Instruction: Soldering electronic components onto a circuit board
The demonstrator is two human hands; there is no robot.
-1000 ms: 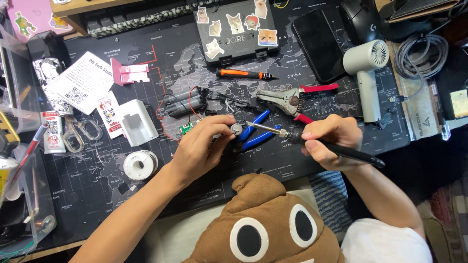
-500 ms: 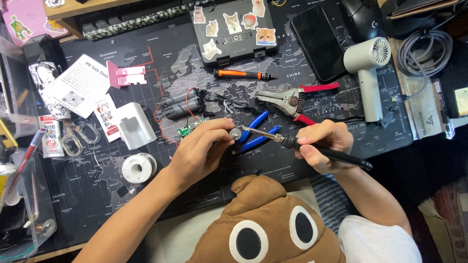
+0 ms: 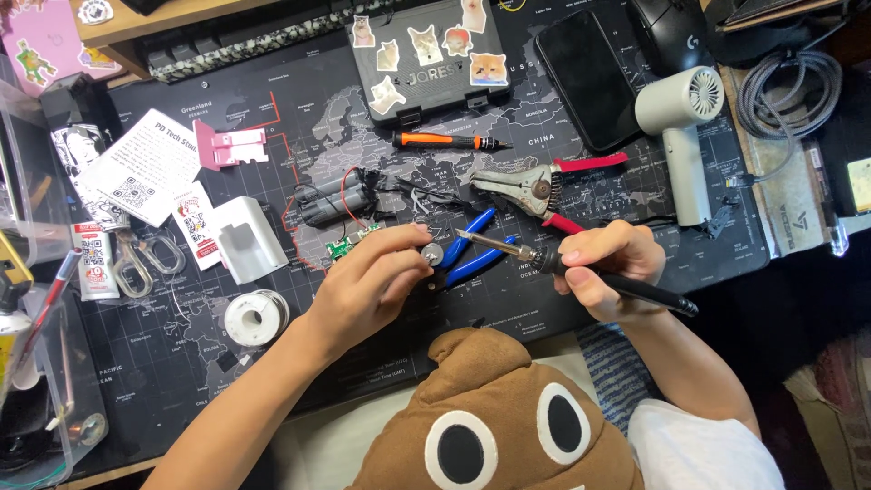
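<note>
Soldering at mid-frame: left hand on a small round part, right hand on the iron.

Going left to right, I saw a solder spool (image 3: 256, 317) at lower left of the mat (image 3: 635, 299), then my left hand (image 3: 372, 286) just left of centre, palm down, wrist bent, fingers pinched narrow on a small silver disc (image 3: 433, 255) beside a green board (image 3: 349, 245). I judged the disc light, stiff and slippery, best nipped by its rim; the board looked fragile, with thin wires running to a dark battery pack (image 3: 336, 201) above it. Blue pliers (image 3: 472, 249) lay under the work. Right of centre, my right hand (image 3: 603, 268) was closed around the iron (image 3: 581, 272) like a pen, tip pointing left, close to the disc; I could not tell whether it touched. I judged the iron light and rigid, to be held only on its dark grip.
</note>
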